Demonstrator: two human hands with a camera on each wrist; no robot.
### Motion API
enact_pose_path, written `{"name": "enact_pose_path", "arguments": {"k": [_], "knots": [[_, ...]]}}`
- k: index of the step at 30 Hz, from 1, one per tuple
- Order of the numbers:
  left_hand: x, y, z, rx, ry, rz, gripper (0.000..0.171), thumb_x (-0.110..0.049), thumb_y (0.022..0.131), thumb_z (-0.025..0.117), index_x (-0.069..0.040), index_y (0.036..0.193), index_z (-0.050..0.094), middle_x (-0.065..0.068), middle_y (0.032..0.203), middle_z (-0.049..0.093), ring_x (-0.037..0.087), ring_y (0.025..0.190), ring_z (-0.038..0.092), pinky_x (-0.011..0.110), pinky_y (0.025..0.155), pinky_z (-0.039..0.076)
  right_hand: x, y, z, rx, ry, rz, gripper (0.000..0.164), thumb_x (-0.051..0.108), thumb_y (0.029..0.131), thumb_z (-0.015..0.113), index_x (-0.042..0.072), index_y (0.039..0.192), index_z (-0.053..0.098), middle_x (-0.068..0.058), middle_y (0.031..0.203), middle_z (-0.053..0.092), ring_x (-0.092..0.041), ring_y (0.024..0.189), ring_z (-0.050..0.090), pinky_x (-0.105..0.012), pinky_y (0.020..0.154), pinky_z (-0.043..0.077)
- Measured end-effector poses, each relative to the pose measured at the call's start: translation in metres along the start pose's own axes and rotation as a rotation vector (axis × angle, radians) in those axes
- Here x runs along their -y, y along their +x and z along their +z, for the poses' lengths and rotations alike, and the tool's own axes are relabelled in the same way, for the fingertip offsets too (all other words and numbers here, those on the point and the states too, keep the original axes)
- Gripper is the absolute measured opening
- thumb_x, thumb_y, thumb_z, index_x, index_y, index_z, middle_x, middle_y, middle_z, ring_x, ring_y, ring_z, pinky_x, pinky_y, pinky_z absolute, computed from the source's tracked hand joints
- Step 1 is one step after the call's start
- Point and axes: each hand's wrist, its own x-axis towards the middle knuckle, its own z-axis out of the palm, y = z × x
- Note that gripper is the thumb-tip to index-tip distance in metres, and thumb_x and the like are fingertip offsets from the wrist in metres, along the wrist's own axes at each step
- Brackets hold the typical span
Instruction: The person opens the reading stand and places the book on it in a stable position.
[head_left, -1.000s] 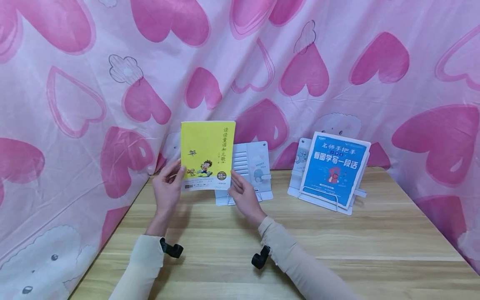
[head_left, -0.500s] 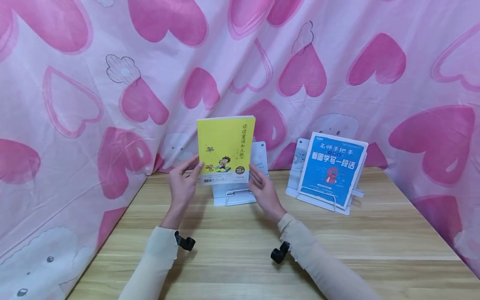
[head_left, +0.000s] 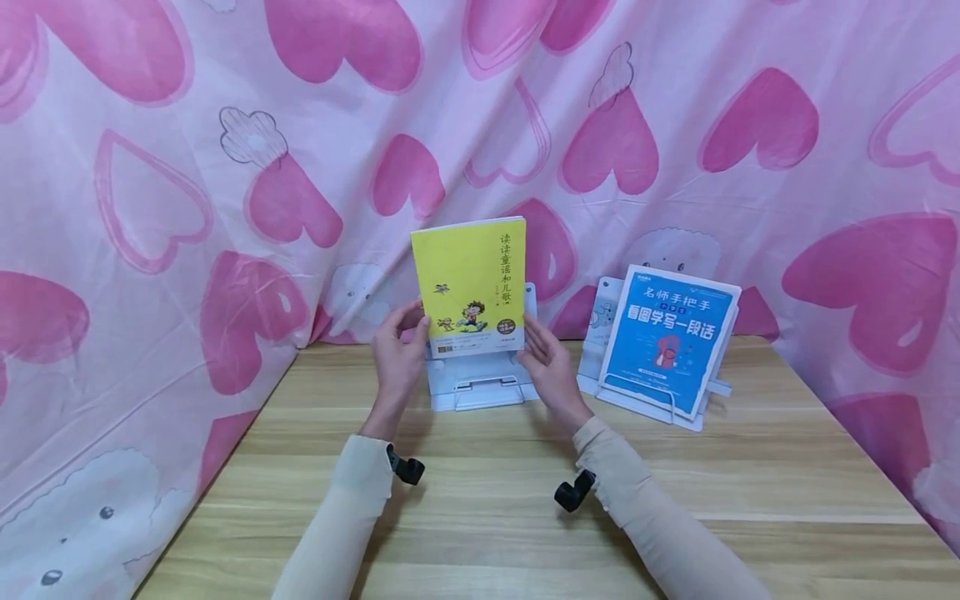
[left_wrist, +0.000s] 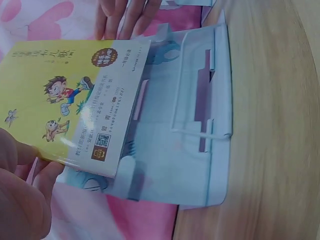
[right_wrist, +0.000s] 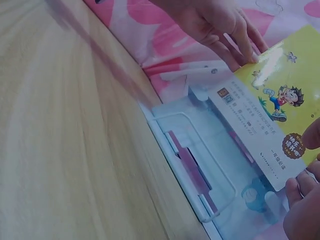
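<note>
A yellow book (head_left: 468, 279) with a white lower band and a cartoon child on its cover stands upright between both hands. My left hand (head_left: 399, 350) pinches its left edge low down, thumb in front. On the opposite edge, my right hand (head_left: 553, 371) grips the book near the lower corner. Behind and below it stands a pale blue book stand (head_left: 480, 371); the book's lower edge overlaps the stand's back plate, above the wire holder (left_wrist: 178, 90). Most of the back plate is hidden by the book.
To the right, a second stand (head_left: 592, 350) bears a blue book (head_left: 667, 342) behind its wire. Both stands are on a wooden table (head_left: 487, 517). A pink heart-patterned cloth (head_left: 315, 192) hangs behind and along the sides.
Both hands have carried the yellow book rightward and slightly up, from left of the middle stand to in front of it. The blue book and both stands have stayed put.
</note>
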Motion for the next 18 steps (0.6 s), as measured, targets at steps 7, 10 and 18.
{"name": "enact_pose_path", "arguments": {"k": [7,10,18], "knots": [[0.005,-0.005,0.008,0.025,0.032,-0.037,0.029,-0.006,0.102,0.073,-0.010,0.131,0.072,0.012,0.117,0.076,0.025,0.106,0.072,0.032,0.092,0.059,-0.007,0.002,-0.007,0.006,-0.014,0.008,0.065,0.003,0.110,0.054,0.022,0.169,0.036,0.002,0.177,0.036,-0.020,0.164,0.034,-0.043,0.133,0.033],[0.006,-0.006,0.008,0.043,0.050,-0.040,0.030,-0.007,0.102,0.074,-0.011,0.132,0.072,0.011,0.118,0.077,0.025,0.107,0.073,0.035,0.093,0.060,-0.012,0.003,-0.010,0.019,-0.023,0.009,0.066,-0.001,0.109,0.051,0.021,0.169,0.036,0.000,0.177,0.036,-0.022,0.164,0.034,-0.044,0.134,0.032],[0.007,-0.006,0.002,0.131,0.079,-0.045,0.030,-0.009,0.104,0.072,-0.013,0.134,0.069,0.010,0.123,0.072,0.028,0.114,0.072,0.046,0.104,0.060,-0.017,0.005,-0.020,0.017,-0.079,0.051,0.057,0.009,0.114,0.042,0.027,0.168,0.040,0.004,0.175,0.040,-0.022,0.164,0.034,-0.051,0.135,0.030]]}}
